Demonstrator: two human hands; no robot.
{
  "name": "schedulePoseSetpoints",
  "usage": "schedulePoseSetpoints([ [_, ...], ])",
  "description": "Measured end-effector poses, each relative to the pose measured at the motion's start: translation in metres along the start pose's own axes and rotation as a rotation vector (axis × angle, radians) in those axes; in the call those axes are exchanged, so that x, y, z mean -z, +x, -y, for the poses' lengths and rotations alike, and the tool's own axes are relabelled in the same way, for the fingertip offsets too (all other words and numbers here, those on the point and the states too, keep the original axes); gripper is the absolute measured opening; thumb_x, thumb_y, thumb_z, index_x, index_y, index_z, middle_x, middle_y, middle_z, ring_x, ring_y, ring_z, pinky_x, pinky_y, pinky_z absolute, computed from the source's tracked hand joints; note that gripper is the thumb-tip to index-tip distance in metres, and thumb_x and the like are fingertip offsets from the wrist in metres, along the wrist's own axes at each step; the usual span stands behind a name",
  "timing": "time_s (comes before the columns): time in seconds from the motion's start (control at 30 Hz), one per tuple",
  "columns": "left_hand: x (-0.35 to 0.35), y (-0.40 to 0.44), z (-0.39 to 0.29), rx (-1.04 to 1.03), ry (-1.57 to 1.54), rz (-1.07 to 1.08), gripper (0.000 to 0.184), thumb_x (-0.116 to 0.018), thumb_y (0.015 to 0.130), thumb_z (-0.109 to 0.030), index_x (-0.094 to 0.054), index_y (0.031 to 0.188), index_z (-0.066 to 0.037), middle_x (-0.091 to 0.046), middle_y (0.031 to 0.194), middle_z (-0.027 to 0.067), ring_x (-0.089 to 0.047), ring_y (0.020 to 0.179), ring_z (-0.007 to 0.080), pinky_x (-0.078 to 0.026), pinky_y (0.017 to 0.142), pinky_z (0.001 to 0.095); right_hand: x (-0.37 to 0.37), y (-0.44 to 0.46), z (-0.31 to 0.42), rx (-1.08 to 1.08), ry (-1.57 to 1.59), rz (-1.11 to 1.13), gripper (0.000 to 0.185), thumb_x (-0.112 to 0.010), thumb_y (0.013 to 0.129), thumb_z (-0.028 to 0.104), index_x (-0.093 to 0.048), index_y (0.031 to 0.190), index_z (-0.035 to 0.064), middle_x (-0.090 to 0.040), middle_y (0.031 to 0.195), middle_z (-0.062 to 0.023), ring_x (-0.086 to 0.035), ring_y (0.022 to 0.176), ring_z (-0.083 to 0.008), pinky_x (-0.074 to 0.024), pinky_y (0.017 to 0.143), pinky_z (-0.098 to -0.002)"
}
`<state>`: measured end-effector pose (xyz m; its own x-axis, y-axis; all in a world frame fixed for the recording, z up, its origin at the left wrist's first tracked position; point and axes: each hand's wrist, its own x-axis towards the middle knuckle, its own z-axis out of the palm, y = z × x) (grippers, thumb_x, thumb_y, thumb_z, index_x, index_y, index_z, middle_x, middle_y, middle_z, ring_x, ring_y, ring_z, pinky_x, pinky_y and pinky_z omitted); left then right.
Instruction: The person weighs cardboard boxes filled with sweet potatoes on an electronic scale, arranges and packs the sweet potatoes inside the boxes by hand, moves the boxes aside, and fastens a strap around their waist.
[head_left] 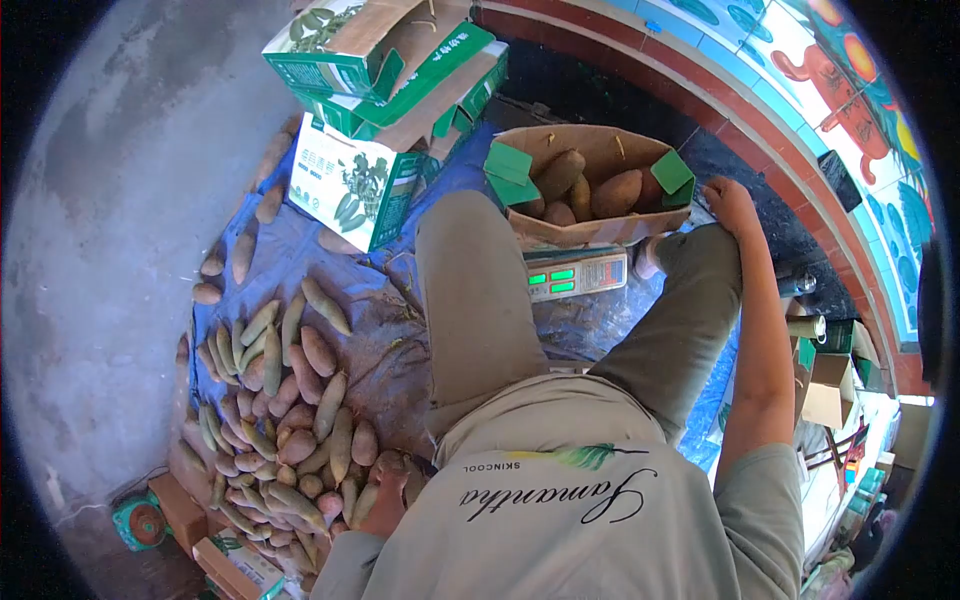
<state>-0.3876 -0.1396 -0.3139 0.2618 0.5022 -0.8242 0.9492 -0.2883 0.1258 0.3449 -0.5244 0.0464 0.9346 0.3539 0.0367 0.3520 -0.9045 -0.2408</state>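
Note:
My left hand [382, 508] is low at the near edge of a heap of sweet potatoes [297, 445], some reddish brown, others long and greenish. Its fingers close around a brownish sweet potato [392, 466] and are partly hidden by it. Over my right knee, my right hand [731, 205] has loosely bent fingers and holds nothing I can see. Those fingers are beside the right green flap of an open cardboard box [600, 234] with several large sweet potatoes [617, 194] inside. The box sits on a digital scale [578, 276] with lit green displays, between my legs.
Green and white cartons [350, 185] are stacked at the back left. A blue tarp [380, 300] lies under the heap, with stray sweet potatoes along its left edge. A small green fan-like device [140, 522] and cardboard boxes [180, 512] are at lower left. A tiled wall [740, 65] curves along the right.

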Motion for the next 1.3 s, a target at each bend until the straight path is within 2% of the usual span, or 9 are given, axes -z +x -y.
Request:
schedulePoseSetpoints([
  [0.1, 0.003, 0.001, -0.002, -0.006, 0.014, 0.007, 0.03, -0.052, 0.083, -0.027, -0.064, 0.094, -0.003, -0.063, 0.097, 0.0197, -0.059, 0.093, 0.0343, -0.045, 0.078, 0.0414, -0.008, 0.003, -0.01, 0.064, 0.023, -0.065, 0.022, -0.056, 0.082, 0.021, -0.062, 0.087, 0.001, -0.062, 0.07, -0.015, -0.061, 0.067, -0.0279, -0.046, 0.062, -0.0374],
  [0.13, 0.006, 0.001, -0.004, -0.008, 0.011, 0.011, 0.029, -0.052, 0.083, -0.027, -0.063, 0.095, -0.003, -0.063, 0.097, 0.0196, -0.059, 0.093, 0.0343, -0.045, 0.078, 0.0413, -0.009, 0.003, -0.012, 0.07, 0.037, -0.077, 0.023, -0.056, 0.082, 0.022, -0.062, 0.089, 0.0013, -0.061, 0.069, -0.015, -0.061, 0.065, -0.0273, -0.0459, 0.061, -0.0373],
  [0.23, 0.007, 0.007, -0.004, -0.016, 0.028, 0.012, 0.029, -0.053, 0.082, -0.027, -0.063, 0.095, -0.003, -0.063, 0.097, 0.0193, -0.059, 0.093, 0.034, -0.046, 0.077, 0.041, -0.005, 0.001, -0.007, -0.007, 0.051, -0.044, 0.026, -0.057, 0.082, 0.027, -0.064, 0.087, 0.0021, -0.063, 0.085, -0.0215, -0.06, 0.084, -0.0375, -0.0463, 0.073, -0.0433],
  [1.03, -0.017, 0.003, -0.026, -0.075, 0.026, 0.082, 0.026, -0.055, 0.081, -0.023, -0.063, 0.096, -0.005, -0.063, 0.098, 0.0171, -0.06, 0.092, 0.0319, -0.047, 0.076, 0.0392, -0.003, 0.002, -0.013, -0.028, -0.015, -0.012, 0.027, -0.056, 0.082, 0.029, -0.063, 0.088, 0.0033, -0.062, 0.087, -0.0214, -0.059, 0.085, -0.0384, -0.0457, 0.074, -0.045],
  [1.3, 0.004, 0.027, -0.032, -0.161, 0.071, 0.053, 0.025, -0.056, 0.08, -0.022, -0.063, 0.097, -0.005, -0.063, 0.099, 0.0163, -0.061, 0.091, 0.0312, -0.047, 0.075, 0.0386, 0.012, -0.013, 0.0, 0.005, -0.014, -0.062, 0.026, -0.056, 0.082, 0.027, -0.063, 0.088, 0.0028, -0.063, 0.088, -0.0196, -0.059, 0.086, -0.0373, -0.0462, 0.074, -0.0438],
])
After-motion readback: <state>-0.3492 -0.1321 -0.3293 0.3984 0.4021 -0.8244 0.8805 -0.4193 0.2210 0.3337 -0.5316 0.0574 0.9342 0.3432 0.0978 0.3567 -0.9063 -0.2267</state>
